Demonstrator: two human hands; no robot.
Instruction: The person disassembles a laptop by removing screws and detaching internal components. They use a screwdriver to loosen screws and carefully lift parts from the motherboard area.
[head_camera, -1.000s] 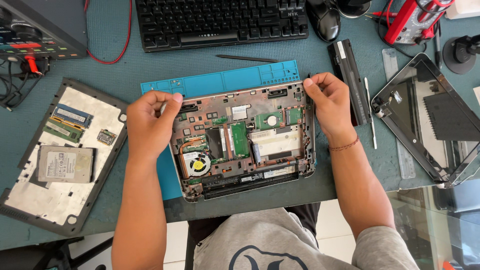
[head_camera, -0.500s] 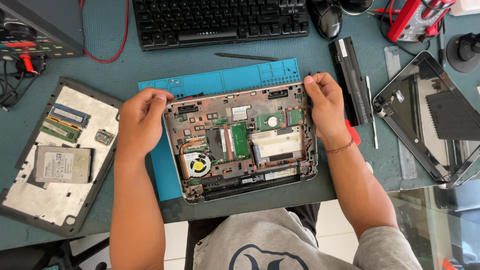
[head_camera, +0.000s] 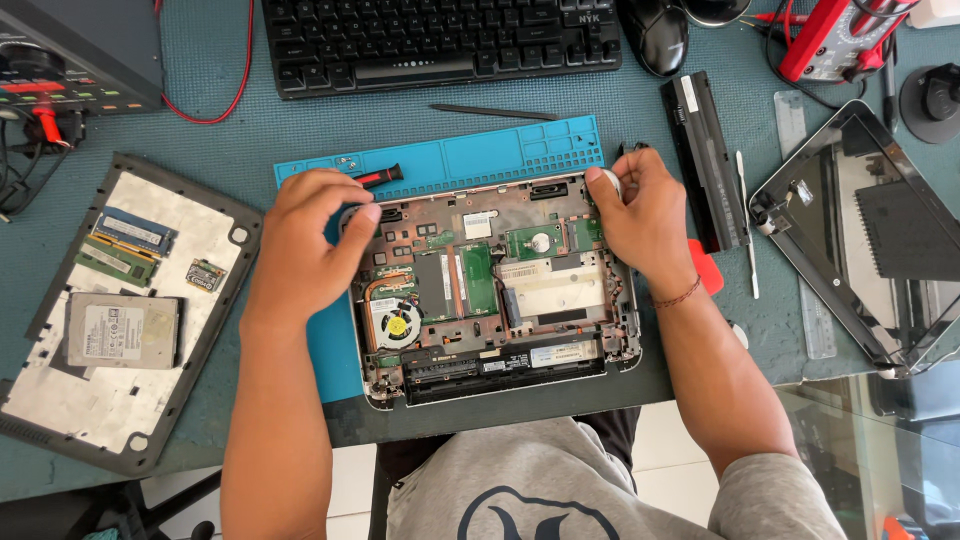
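We have a single head-worn view, looking almost straight down from close above our left hand (head_camera: 310, 240) and right hand (head_camera: 640, 222). Both grip the far corners of the opened laptop base (head_camera: 495, 290), which sits mid-frame; our torso fills the near edge below the grip.

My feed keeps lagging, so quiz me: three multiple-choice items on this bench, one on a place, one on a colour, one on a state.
1. Where does the hard drive lie?
A. on the grey cover panel at the left
B. on the keyboard
C. inside the laptop base

2. What colour is the work mat under the laptop base?
A. red
B. blue
C. yellow

3. What state is the laptop base in?
A. lid shut
B. opened, circuit board and fan bare
C. wrapped in foil

Answers:
1 A, the drive rests on that panel beside memory sticks.
2 B, blue shows above the base.
3 B, the left hand and right hand grip its exposed far corners.
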